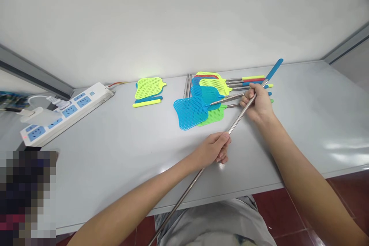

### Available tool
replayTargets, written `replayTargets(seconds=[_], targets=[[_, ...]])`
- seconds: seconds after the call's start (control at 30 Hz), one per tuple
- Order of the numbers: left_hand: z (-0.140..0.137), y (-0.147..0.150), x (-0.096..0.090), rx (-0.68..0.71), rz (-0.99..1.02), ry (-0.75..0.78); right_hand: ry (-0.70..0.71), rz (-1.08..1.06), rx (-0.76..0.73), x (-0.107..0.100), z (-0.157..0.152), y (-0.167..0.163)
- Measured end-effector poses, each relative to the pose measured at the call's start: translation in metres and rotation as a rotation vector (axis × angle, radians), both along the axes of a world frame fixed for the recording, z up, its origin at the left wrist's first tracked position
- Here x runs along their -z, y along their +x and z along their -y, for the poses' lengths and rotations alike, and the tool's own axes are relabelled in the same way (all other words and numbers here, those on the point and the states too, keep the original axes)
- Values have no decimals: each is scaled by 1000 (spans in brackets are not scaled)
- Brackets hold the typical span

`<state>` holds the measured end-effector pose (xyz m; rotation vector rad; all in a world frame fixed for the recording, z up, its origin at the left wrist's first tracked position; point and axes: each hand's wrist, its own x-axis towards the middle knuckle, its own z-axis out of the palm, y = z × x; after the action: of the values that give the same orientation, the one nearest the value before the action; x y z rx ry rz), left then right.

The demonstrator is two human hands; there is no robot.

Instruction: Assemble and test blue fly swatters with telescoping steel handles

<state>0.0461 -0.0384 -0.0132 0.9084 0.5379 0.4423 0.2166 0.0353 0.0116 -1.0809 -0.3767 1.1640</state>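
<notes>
A long metal telescopic rod with a blue handle [275, 70] slants across my front, drawn out long. My right hand [260, 104] is closed round it just below the handle. Further down, my left hand [213, 148] grips the same rod, whose thin lower end runs past the table edge and out of view. Behind my hands lies a pile of fly swatters in several colours, with a blue fly swatter [190, 113] in front and a green fly swatter [211, 117] partly under it. My right hand hides part of their shafts.
A yellow swatter head [148, 87] lies on a blue one, with a yellow handle [147, 103] and a blue handle nearby. Two metal rods [187, 85] lie beside the pile. A power strip [69, 113] with plugs is at left. The grey table [115, 169] meets a pale wall.
</notes>
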Motion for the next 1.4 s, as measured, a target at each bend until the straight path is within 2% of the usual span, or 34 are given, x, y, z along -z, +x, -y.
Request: replayTargets(seconds=[1.4], targets=[[0, 0, 0, -10, -3, -7, -44, -74, -53, -2, 1, 0]])
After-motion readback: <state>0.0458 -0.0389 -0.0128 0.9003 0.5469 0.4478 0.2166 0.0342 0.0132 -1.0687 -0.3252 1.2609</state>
